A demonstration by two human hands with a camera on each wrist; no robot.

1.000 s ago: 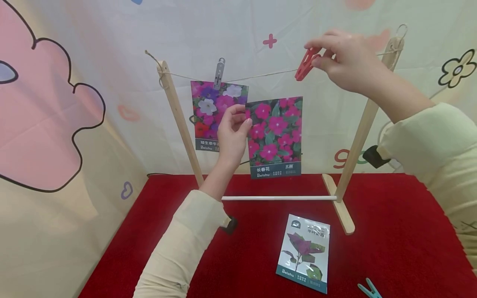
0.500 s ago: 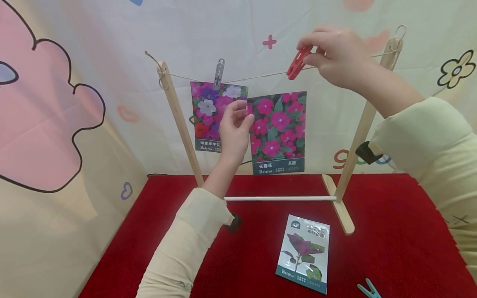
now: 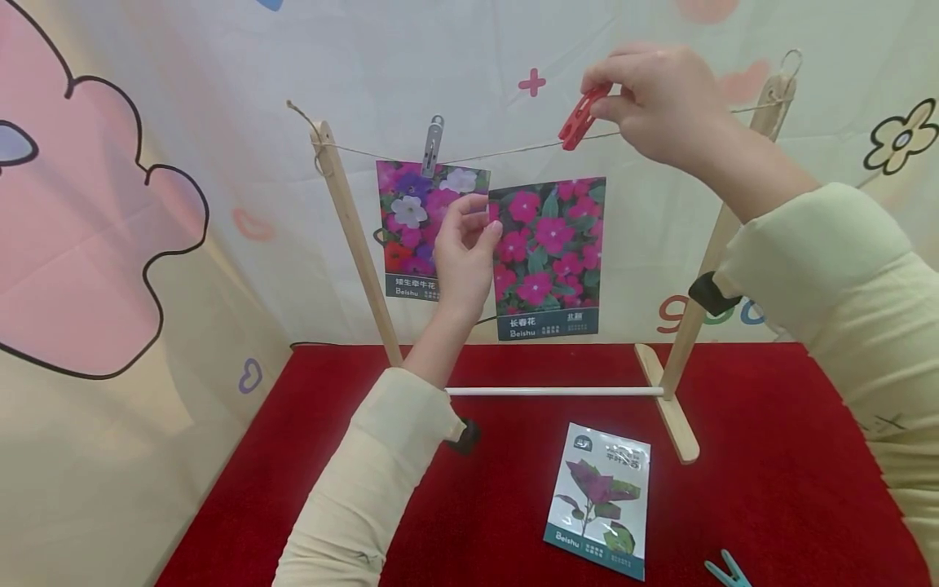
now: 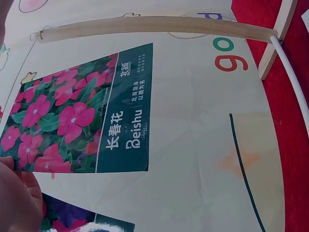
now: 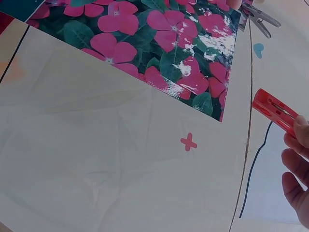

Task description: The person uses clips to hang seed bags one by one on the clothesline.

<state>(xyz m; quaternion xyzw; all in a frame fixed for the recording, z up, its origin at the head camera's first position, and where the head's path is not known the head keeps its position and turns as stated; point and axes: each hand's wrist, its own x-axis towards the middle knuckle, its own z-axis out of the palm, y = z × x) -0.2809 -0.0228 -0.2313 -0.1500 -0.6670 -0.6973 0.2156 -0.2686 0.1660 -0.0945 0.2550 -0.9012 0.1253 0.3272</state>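
Observation:
My left hand [image 3: 467, 257] pinches the left edge of a seed packet [image 3: 550, 249] with pink flowers, held upright just below the string [image 3: 506, 152]. In the left wrist view the packet's dark green label [image 4: 126, 111] faces the camera. My right hand [image 3: 663, 102] pinches a red clothespin [image 3: 579, 121] by its handle end, its nose tilted down beside the string. The right wrist view has the clothespin [image 5: 275, 110] near the string, apart from the packet's top edge. Behind my left hand, another packet [image 3: 411, 216] with mixed flowers hangs from the string by a grey clothespin [image 3: 432, 147].
Two wooden posts [image 3: 355, 236] hold the string, joined low down by a white rod [image 3: 553, 391]. A white packet [image 3: 597, 497] with a purple-leaved plant lies on the red cloth [image 3: 484, 514]. A light blue clothespin [image 3: 728, 571] lies at the front right.
My left hand has raised the pink-flowered packet slightly and shifted it right. My right hand has moved the red clothespin left and a little up, along the string.

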